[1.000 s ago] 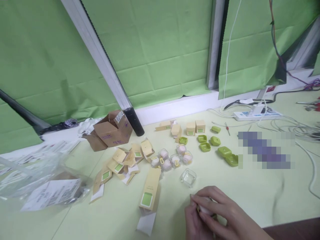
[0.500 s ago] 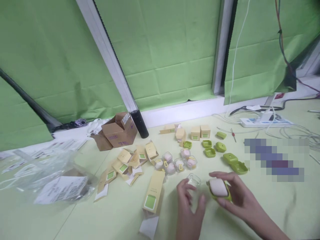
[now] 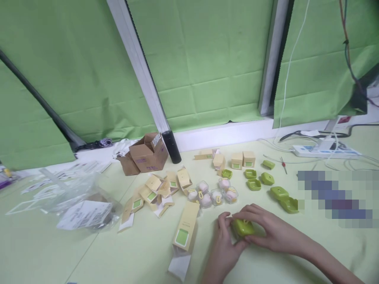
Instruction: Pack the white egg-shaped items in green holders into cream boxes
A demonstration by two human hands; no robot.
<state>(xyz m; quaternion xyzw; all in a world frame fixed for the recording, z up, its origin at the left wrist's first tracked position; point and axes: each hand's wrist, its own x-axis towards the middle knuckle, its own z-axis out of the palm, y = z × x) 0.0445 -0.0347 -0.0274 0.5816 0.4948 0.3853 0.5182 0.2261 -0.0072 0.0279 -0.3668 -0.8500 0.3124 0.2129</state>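
My right hand (image 3: 260,227) grips a small glossy green case (image 3: 244,227) from above. The case is turned over, its outer shell facing up and a yellow loop by the fingers. Close against its left side, my left hand (image 3: 226,240) curls its fingers round the spot of a clear plastic case, which is mostly hidden between the hands. The pale pink piece in the green case is out of sight. Beyond the hands sit several clear cases (image 3: 206,200) with pale pieces and yellow loops. To the left lies a long beige carton (image 3: 186,227) with an open flap.
Several green shells (image 3: 279,192) lie at the right. Opened beige cartons (image 3: 154,183) are heaped left of the clear cases; two beige boxes (image 3: 248,159) stand behind. Further back are a brown cardboard box (image 3: 149,154), a black cylinder (image 3: 171,147) and a power strip (image 3: 325,152).
My right hand has moved left and tipped the green case over, so the pale pink piece no longer shows. My left hand has closed in beside it. The view has shifted slightly.
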